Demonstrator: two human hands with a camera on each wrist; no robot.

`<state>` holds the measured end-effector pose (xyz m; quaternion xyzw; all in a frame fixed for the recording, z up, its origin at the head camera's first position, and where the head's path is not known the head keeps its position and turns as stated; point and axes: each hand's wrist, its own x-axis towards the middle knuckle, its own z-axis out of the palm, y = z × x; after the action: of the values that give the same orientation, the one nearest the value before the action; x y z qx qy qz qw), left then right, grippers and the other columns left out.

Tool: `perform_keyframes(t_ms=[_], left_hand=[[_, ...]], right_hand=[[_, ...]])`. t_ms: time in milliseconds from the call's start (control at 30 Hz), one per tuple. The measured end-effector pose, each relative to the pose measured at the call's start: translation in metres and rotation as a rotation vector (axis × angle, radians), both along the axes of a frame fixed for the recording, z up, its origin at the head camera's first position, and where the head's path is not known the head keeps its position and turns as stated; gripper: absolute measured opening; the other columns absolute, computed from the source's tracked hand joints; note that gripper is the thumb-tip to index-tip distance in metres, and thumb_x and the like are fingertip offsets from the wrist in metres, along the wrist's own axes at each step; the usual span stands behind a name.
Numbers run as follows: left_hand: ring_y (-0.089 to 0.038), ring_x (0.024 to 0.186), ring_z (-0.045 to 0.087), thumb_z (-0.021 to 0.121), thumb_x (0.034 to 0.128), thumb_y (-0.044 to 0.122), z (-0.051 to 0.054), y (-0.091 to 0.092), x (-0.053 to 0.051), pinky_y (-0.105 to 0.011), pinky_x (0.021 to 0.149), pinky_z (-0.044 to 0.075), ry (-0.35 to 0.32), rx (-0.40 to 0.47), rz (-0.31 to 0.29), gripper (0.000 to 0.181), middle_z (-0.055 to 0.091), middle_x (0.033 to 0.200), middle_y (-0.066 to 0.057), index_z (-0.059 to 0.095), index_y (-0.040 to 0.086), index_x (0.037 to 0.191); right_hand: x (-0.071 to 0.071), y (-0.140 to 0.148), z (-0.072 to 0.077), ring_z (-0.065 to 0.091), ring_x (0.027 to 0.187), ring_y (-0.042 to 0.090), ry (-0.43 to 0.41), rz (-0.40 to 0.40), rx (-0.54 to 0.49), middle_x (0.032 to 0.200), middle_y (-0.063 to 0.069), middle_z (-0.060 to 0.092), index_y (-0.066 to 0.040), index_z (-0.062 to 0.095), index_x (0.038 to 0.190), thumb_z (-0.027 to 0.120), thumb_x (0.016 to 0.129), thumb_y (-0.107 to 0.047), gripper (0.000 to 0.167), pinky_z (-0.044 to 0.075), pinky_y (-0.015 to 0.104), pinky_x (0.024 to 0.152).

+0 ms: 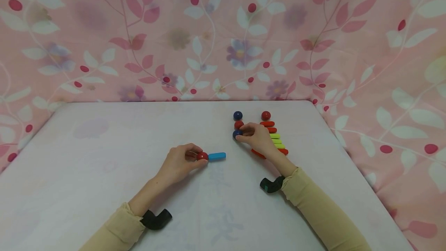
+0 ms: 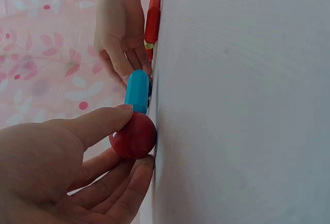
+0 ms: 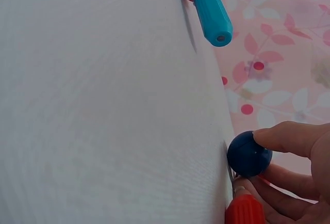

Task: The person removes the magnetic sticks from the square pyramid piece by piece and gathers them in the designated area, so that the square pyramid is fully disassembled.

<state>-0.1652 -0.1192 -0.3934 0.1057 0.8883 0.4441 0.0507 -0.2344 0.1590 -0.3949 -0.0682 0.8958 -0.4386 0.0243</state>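
Observation:
My left hand (image 1: 177, 164) pinches a glossy red ball (image 1: 202, 156) between thumb and fingers, low over the white table. A light-blue ribbed rod (image 1: 217, 156) sticks out from that ball toward the right; the right wrist view shows a small grey disc at the rod's free end. Farther right, my right hand (image 1: 259, 138) has its thumb and fingers around a dark-blue ball (image 3: 249, 154). This ball is nearest me in a short column, behind which sit a red ball (image 1: 238, 125) and another dark-blue ball (image 1: 238, 115). My right hand partly hides the rods beside it.
Right of the column lie several red rods (image 1: 267, 124) and yellow-green rods (image 1: 275, 136), with a red ball (image 1: 266, 115) behind them. Black bent pieces (image 1: 156, 219) show at both cuffs. A pink floral cloth (image 1: 209, 49) hangs beyond the white table (image 1: 104, 138).

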Motion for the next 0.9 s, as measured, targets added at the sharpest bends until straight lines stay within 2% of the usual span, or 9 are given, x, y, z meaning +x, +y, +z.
perform_keyframes(t_ms=[367,633,767,900], left_hand=[[-0.015,0.087,0.066,0.082,0.0834,0.023,0.001,-0.001,0.000,-0.031,0.082,0.059,0.002,0.003,-0.004,0.032,0.072,0.098,-0.001,0.071,0.009,0.109],[-0.015,0.087,0.066,0.082,0.0836,0.023,0.001,-0.001,0.000,-0.032,0.082,0.059,0.003,-0.001,-0.004,0.031,0.071,0.098,-0.001,0.071,0.009,0.110],[-0.015,0.088,0.066,0.082,0.0835,0.024,0.001,0.000,0.000,-0.032,0.083,0.059,-0.013,0.001,0.000,0.032,0.071,0.099,-0.001,0.071,0.010,0.110],[-0.015,0.089,0.066,0.082,0.0837,0.024,0.002,0.000,0.000,-0.032,0.083,0.059,-0.019,0.003,0.000,0.032,0.071,0.100,-0.002,0.071,0.009,0.110]], right_hand=[[-0.001,0.001,0.000,0.067,0.102,0.025,0.006,0.015,0.012,0.113,0.011,0.071,-0.006,0.068,0.120,0.077,0.089,-0.023,0.036,0.057,0.038,0.091],[0.000,0.005,0.009,0.068,0.100,0.024,0.026,0.009,0.006,0.109,0.009,0.073,-0.006,0.069,0.117,0.076,0.090,-0.025,0.034,0.057,0.038,0.090],[0.002,0.006,0.018,0.068,0.100,0.025,0.073,-0.015,-0.010,0.107,0.009,0.072,-0.006,0.069,0.116,0.074,0.091,-0.025,0.032,0.057,0.039,0.089],[0.012,-0.003,0.027,0.066,0.104,0.026,0.172,-0.007,-0.022,0.110,0.009,0.070,-0.005,0.068,0.116,0.073,0.092,-0.022,0.030,0.056,0.043,0.093]])
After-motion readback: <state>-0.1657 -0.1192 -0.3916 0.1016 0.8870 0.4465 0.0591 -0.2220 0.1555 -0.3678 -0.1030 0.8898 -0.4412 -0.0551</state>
